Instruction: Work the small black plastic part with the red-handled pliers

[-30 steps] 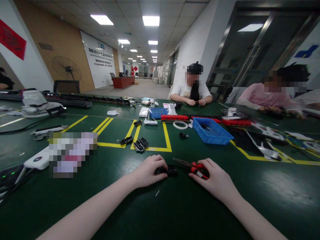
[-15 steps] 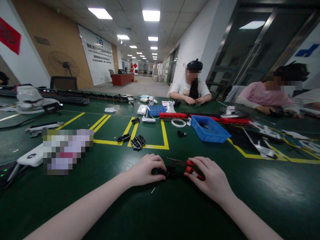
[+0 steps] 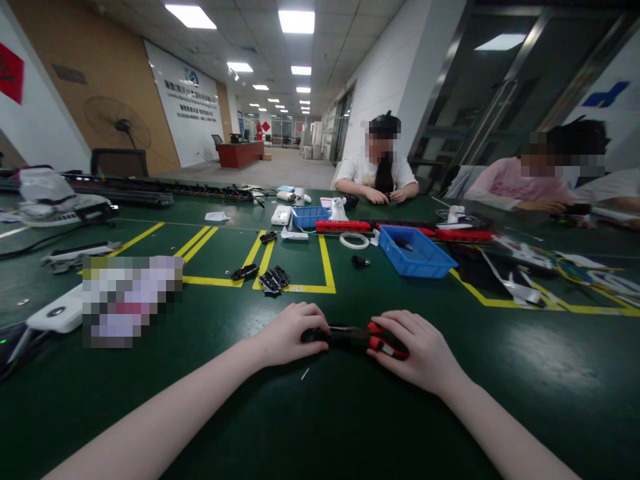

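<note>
My left hand (image 3: 299, 335) is closed around a dark black part (image 3: 314, 335) just above the green table. Between thumb and fingers, my right hand (image 3: 411, 347) grips the red and black handles of a pair of pliers (image 3: 387, 347). The pliers' jaws point left, over or against the black part; whether they pinch it I cannot tell in the dark overlap. A thin white sliver (image 3: 305, 374) lies on the table below my left hand.
Beyond my hands lie several black parts (image 3: 274, 280) by yellow tape lines. A blue bin (image 3: 416, 252), a white ring (image 3: 354, 241) and a black cylindrical piece (image 3: 360, 261) are farther back. A white device (image 3: 60, 308) is at left. Two people sit across the table.
The pliers' jaws have swung down toward the black part and line up with it now. Both hands keep their grips. The whole view has shifted slightly.
</note>
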`<control>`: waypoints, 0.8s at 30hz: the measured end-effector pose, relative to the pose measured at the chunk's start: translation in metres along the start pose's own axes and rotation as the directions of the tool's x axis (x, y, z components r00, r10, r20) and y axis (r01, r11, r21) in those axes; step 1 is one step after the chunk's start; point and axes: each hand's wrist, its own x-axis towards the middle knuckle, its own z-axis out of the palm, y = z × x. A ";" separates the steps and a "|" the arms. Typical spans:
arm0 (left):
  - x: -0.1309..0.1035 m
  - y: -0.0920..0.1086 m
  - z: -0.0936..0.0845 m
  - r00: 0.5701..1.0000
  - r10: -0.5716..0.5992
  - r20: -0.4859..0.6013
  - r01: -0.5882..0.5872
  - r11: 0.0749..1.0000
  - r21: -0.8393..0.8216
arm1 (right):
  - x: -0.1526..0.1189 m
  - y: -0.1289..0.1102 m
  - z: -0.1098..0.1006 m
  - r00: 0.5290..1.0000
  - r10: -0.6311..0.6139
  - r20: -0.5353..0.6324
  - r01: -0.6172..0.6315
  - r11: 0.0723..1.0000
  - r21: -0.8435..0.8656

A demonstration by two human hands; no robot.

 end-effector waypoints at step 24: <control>0.000 0.003 -0.002 1.000 -0.003 0.028 0.002 0.999 0.051 | 0.001 -0.004 -0.005 0.999 -0.021 0.038 0.020 0.999 0.027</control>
